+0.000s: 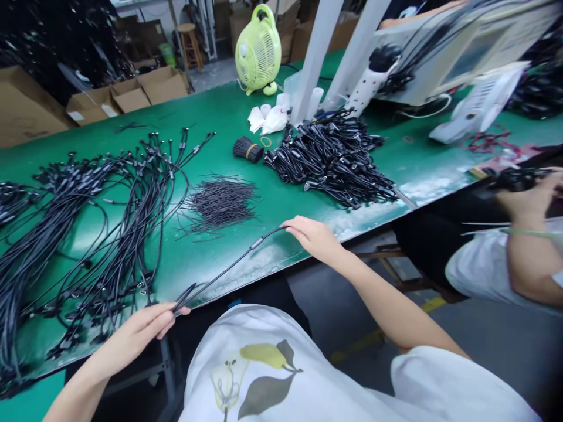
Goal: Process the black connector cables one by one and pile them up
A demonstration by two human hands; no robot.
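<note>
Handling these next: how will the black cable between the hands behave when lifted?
Probably light and floppy: the black cable is thin, and the loose cables nearby lie in slack curves. Its small metal sleeve likely stays stiff. The left hand and right hand keep it straight.

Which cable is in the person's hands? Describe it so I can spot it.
Along the near edge of the green workbench, one black cable runs alone between the person's left hand and right hand. Unlike the heaped cables, it is stretched straight, with a small silver sleeve along it.
</note>
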